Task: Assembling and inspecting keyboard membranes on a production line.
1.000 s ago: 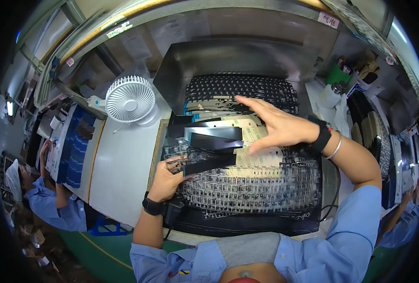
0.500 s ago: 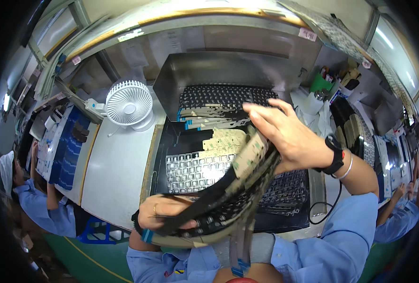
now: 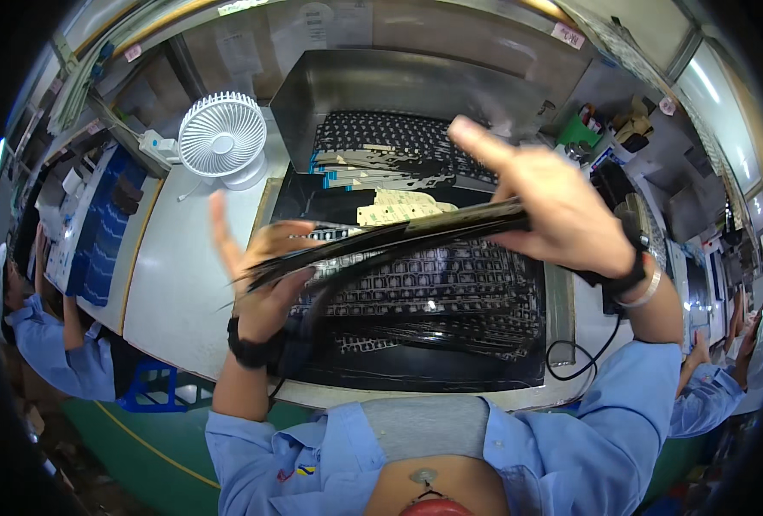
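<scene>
A stack of thin, flexible black keyboard sheets (image 3: pixel 398 238) is held edge-on in front of me. My left hand (image 3: pixel 265 271) pinches its left end between thumb and fingers, with one finger raised off it. At the right end, my right hand (image 3: pixel 557 206) grips the stack while its index finger points up and away. Both hands are blurred by motion. Beneath the stack lie several keyboard grid sheets (image 3: pixel 437 279) on a black mat (image 3: pixel 450 371). Beyond it are beige sheets (image 3: pixel 398 206) and a pile of black dotted sheets (image 3: pixel 390 131), with blue-tipped grey strips (image 3: pixel 351 176) nearby.
A metal guard (image 3: pixel 373 77) stands behind the piles. On the white bench to the left is a white fan (image 3: pixel 222 142). A green cup (image 3: pixel 576 131) and a black cable (image 3: pixel 553 357) are on the right. People in blue sleeves (image 3: pixel 63 353) work at both sides.
The stack went from bent and fanned out, low and near my body, to nearly level and edge-on. My left hand rose with its end; the view tilted slightly downward.
</scene>
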The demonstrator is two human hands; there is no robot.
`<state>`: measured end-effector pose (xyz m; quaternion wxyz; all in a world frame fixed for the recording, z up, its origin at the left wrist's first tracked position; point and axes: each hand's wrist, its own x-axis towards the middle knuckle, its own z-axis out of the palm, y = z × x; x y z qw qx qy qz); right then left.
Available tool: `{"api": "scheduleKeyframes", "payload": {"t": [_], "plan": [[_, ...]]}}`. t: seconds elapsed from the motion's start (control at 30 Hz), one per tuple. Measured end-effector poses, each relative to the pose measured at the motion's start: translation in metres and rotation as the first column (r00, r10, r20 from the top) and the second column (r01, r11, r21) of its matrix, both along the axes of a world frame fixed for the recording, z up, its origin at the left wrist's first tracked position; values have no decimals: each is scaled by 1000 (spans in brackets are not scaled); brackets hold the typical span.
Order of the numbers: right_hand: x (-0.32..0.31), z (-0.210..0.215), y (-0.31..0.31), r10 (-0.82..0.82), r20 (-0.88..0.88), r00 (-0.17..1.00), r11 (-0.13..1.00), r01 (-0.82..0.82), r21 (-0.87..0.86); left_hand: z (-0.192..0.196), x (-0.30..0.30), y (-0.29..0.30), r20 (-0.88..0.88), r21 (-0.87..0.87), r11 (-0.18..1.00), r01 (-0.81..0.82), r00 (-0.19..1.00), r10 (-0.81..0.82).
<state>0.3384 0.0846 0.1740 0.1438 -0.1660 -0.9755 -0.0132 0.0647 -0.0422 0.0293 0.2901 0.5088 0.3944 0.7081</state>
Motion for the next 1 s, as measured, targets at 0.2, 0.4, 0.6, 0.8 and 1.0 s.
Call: {"api": "scheduleKeyframes", "payload": {"t": [0.2,0.4,0.6,0.8,1.0], "plan": [[-8,-56,31,-88,190,978,959,135,-251,-33,-11,26,-284,-279,959,40,951,-122],[-21,-24,86,-93,-391,916,974,165,155,-13,-28,25,13,-78,982,-174,984,175],[-61,-109,155,-178,-80,981,884,195,424,-32,-39,27,-592,-336,892,-302,804,49],[-40,-153,171,-101,171,980,970,135,-201,-32,-37,24,-758,-397,809,-433,652,-23],[22,-121,110,-30,0,1000,765,23,-644,-22,-38,24,-768,-508,682,-526,635,-83]]}}
